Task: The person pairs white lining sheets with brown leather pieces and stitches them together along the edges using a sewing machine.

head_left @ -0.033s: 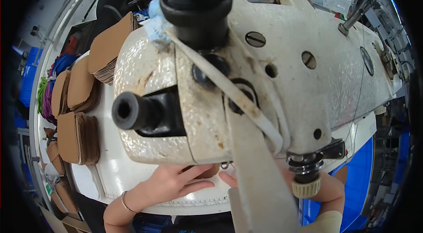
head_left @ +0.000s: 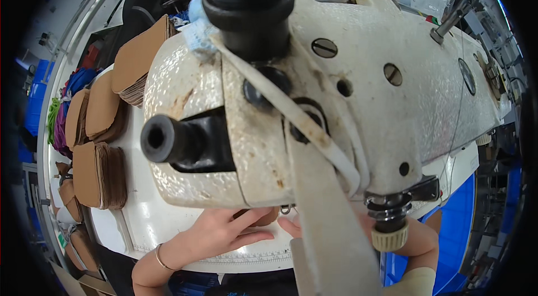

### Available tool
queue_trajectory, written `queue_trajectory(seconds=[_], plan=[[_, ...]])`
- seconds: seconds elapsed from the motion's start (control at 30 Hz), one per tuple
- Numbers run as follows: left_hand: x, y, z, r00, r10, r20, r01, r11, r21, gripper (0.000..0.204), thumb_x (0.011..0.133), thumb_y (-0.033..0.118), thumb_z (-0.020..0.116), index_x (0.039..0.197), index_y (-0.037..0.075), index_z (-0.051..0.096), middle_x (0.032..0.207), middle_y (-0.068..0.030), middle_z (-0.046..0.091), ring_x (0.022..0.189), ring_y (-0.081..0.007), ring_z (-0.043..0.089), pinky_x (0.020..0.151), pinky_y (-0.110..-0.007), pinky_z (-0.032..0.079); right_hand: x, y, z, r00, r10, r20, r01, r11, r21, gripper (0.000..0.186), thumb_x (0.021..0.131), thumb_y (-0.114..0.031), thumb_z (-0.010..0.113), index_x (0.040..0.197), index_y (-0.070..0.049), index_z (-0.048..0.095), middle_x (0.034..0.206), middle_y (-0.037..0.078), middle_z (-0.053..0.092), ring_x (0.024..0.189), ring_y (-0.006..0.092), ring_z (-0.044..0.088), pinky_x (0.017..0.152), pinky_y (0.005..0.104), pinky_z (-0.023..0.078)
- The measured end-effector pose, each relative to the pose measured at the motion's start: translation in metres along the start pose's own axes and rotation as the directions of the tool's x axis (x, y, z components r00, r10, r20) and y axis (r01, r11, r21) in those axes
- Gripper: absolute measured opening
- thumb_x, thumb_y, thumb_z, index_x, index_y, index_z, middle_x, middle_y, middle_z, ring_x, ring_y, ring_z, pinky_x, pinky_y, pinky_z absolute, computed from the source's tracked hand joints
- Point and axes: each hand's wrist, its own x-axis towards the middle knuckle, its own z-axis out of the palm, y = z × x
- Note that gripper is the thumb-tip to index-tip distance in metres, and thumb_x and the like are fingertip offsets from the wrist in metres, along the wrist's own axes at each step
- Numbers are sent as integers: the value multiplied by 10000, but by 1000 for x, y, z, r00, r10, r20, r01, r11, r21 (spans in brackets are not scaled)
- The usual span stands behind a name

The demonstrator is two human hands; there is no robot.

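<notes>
A white sewing machine head [head_left: 185, 72] fills the middle of the view and hides much of the work below it. My left hand [head_left: 221, 232] reaches in under its lower edge, thumb and index finger stretched apart, the other fingertips hidden. Those fingers lie at a small brown piece [head_left: 267, 220], partly covered by the machine and the hand. Just right of the piece, a few fingertips of my right hand [head_left: 288, 226] show. The rest of that hand is behind a pale bar [head_left: 330, 223], and whether it holds anything cannot be seen.
Several stacks of brown rounded panels [head_left: 92, 175] stand on the white table [head_left: 148, 223] to the left. Bundles of coloured cord [head_left: 61, 122] lie beyond them. A blue bin [head_left: 457, 229] is at the right. A ruler scale [head_left: 246, 259] runs along the near table edge.
Slightly more of the brown piece shows beside my left fingers, with a small dark gap by them. Otherwise both hands stay in nearly the same place.
</notes>
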Motion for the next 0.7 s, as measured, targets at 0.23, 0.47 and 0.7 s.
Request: queue_trajectory(seconds=[0.23,0.47,0.7], plan=[[5,11,-1,981,-177,74,185,975,-123,425,737,133,817,1126,49,666,1096,-92,682,956,-212,667,837,-342,554,5,-6,4,979,202,-7,-194,951,242,333,700,-108,620,997,35,663,696,8,505,584,125,515,505,263,387],[-11,-6,7,983,-185,7,181,952,-246,356,747,77,755,1090,61,659,915,-107,651,642,-242,636,569,-331,532,4,-7,3,965,226,-133,-180,940,291,323,713,-101,619,1002,39,652,745,14,517,606,128,520,516,255,391],[-42,-30,36,996,-39,-78,43,998,49,338,657,4,682,994,27,683,891,-75,655,605,-193,598,505,-296,502,5,-7,5,991,127,32,-131,981,143,404,736,-128,603,1099,45,640,729,-3,493,633,115,524,548,240,395]])
